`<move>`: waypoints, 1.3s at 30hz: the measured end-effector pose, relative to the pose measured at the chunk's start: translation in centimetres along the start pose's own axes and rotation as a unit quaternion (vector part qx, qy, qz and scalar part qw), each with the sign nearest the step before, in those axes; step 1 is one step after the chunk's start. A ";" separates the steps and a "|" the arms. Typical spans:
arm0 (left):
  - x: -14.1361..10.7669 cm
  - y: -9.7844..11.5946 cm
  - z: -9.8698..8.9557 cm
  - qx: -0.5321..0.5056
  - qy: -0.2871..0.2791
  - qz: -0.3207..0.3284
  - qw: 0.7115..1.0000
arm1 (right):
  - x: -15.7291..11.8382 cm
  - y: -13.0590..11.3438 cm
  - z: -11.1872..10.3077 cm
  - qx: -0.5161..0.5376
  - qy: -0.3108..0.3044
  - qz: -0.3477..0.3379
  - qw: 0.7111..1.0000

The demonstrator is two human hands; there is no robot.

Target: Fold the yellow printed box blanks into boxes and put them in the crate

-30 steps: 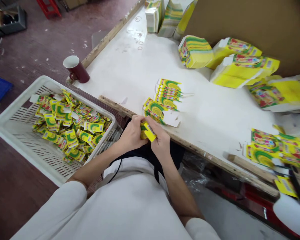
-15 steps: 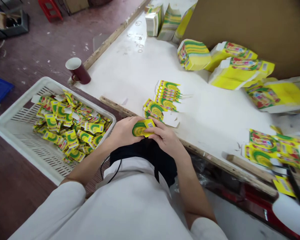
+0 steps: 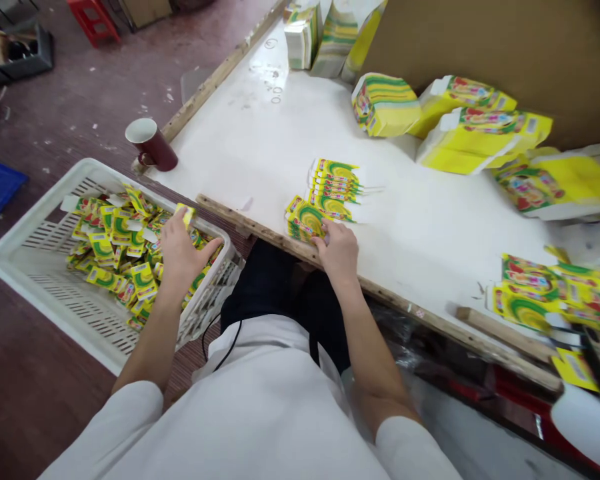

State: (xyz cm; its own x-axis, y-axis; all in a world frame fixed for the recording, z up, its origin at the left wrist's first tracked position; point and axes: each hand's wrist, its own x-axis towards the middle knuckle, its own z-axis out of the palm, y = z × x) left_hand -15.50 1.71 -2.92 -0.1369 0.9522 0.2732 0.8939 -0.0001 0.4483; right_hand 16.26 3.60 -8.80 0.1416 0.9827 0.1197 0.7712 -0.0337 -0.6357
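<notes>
My left hand (image 3: 181, 250) is over the near right part of a white plastic basket (image 3: 35, 267), its thumb spread away from its fingers. At its fingertips shows a small yellow box (image 3: 185, 215), which does not look gripped. Beneath the hand, the basket holds a heap of small yellow-and-green boxes (image 3: 125, 230). My right hand (image 3: 339, 248) is closed on the right end of a flattened yellow-and-green carton (image 3: 304, 219) near the table's front edge. Its fingertips are partly hidden. Just behind lies an overlapping row of similar flat cartons (image 3: 334, 181).
A maroon mug (image 3: 155, 148) stands at the left table corner. Stacks of flat cartons (image 3: 485, 137) stand along a brown board (image 3: 500, 47). More cartons (image 3: 527, 287) lie at the right beside a wooden strip (image 3: 505, 333). Wooden edging (image 3: 250, 223) runs along the white table (image 3: 230, 153).
The hands have parted. My left hand has moved left over the basket, and the folded box has left my lap area. My right hand has moved up to the flat carton on the table.
</notes>
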 end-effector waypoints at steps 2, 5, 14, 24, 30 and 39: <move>-0.7 0.8 0.7 -0.081 -0.054 0.028 0.995 | 0.1 0.2 0.1 -0.018 -0.005 -0.002 1.000; -2.2 3.7 2.4 -0.236 -0.157 0.044 0.958 | -0.6 -0.1 0.1 -0.008 0.038 -0.015 0.999; -3.1 8.9 8.2 -0.556 -0.245 -0.081 0.790 | -1.2 0.4 0.2 0.163 0.076 0.053 0.982; -2.2 14.3 8.7 -0.754 -0.138 -0.158 0.623 | -4.3 -4.3 -0.5 0.456 -0.075 0.033 0.886; -2.8 13.9 8.7 -0.723 -0.044 -0.123 0.678 | -5.8 -6.4 0.7 0.458 -0.004 0.054 0.887; -3.3 13.2 8.2 -0.674 -0.077 -0.089 0.730 | -6.4 -7.0 -1.8 0.459 -0.084 -0.013 0.884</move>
State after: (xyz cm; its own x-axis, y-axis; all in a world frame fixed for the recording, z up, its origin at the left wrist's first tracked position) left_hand 0.26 1.08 -4.88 -0.0569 0.9968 0.0563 -0.3771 -0.0737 0.9232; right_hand 11.08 -2.83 -3.71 -0.0236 0.9967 0.0777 -0.0674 0.0760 -0.9948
